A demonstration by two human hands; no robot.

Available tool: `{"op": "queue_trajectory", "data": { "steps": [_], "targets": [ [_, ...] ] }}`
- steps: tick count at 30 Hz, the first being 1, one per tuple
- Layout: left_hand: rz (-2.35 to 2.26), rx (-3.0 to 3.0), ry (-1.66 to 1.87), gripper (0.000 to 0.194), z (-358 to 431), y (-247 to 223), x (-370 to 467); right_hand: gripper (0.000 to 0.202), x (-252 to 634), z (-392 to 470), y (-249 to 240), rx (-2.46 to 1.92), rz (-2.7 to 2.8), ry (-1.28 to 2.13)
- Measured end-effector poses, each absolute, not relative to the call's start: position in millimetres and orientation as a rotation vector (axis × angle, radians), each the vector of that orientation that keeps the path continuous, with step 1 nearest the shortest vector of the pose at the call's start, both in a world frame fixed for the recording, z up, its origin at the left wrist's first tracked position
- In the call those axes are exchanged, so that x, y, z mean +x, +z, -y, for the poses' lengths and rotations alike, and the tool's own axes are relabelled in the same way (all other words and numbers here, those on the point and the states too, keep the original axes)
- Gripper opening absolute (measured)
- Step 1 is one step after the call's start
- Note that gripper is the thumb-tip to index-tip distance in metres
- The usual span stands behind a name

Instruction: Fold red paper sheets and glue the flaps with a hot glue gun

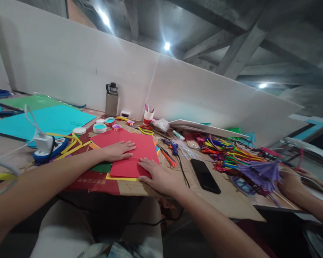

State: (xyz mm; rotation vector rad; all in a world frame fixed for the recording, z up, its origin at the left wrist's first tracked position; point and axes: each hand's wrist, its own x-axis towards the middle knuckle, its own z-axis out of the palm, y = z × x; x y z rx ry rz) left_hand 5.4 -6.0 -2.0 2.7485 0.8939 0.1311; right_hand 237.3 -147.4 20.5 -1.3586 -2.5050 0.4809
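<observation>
On the front of the cardboard (231, 202), red paper (144, 143) sits under the left hand (118, 150) and right hand (159, 176), both palms down, fingers spread, gripping nothing. Kinda cluttered: blue glue gun (173, 146) and smartphone (205, 175) right, yellow strips (79, 147) left.

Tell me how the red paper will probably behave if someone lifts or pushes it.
The red paper looks thin and broad, so it is probably light and apt to sag if raised by one edge. Lying flat, it would likely slide rather than tip, perhaps dragging the yellow sheet showing beneath its near edge.
</observation>
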Motion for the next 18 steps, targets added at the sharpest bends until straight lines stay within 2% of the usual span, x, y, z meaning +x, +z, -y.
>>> {"op": "queue_trajectory", "data": {
  "steps": [8,14,18],
  "targets": [
    [-0.861,2.610,0.291,0.054,8,3,-6,0.039,225,150,28,-1.451,2.493,0.337],
    [-0.843,2.515,0.319,0.051,13,7,-9,0.020,220,146,29,-1.406,2.432,0.457],
    [-0.785,2.466,0.345,0.055,13,7,-11,0.018,223,142,26,-1.348,2.407,0.483]
  ]
}}
